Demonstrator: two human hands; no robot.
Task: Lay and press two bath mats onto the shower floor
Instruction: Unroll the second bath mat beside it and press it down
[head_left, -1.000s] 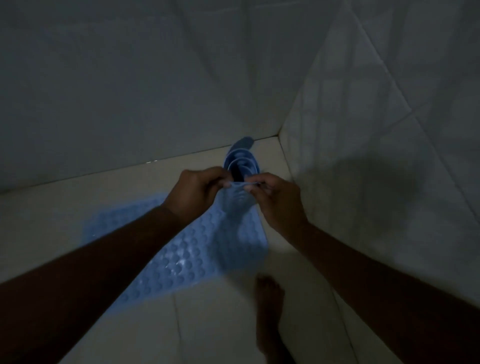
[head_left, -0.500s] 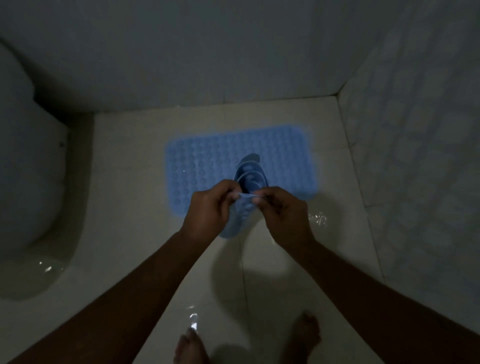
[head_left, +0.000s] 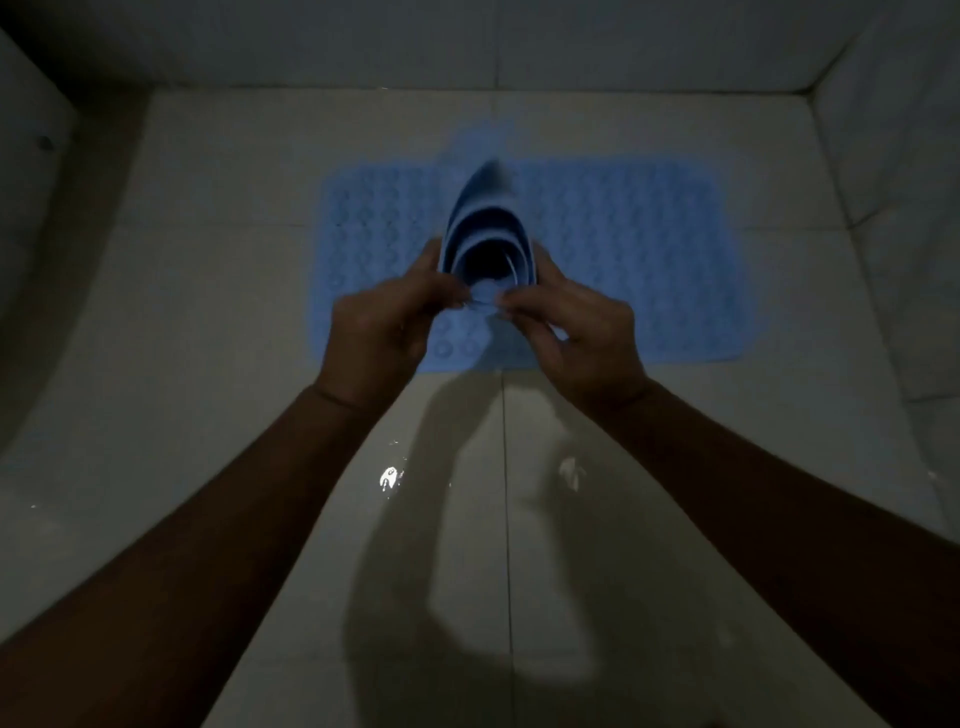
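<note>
A blue bath mat (head_left: 649, 260) with a bubble texture lies flat on the pale tiled shower floor (head_left: 260, 312), near the far wall. Above it I hold a second blue mat, rolled up (head_left: 485, 228), its open end facing me so the spiral layers show. My left hand (head_left: 384, 327) grips the roll's left side and pinches its loose near edge. My right hand (head_left: 576, 332) grips the right side and pinches the same edge. Both hands hide part of the flat mat's front edge.
Tiled walls close the floor at the back (head_left: 467, 47) and on the right (head_left: 893, 208). A white rounded fixture (head_left: 31, 182) stands at the left. Wet glints (head_left: 389, 475) show on the floor in front of the flat mat.
The view has swung from the corner down onto the floor. The flat mat now lies square ahead, and the rolled mat is held higher and centred over it. My feet have left the view.
</note>
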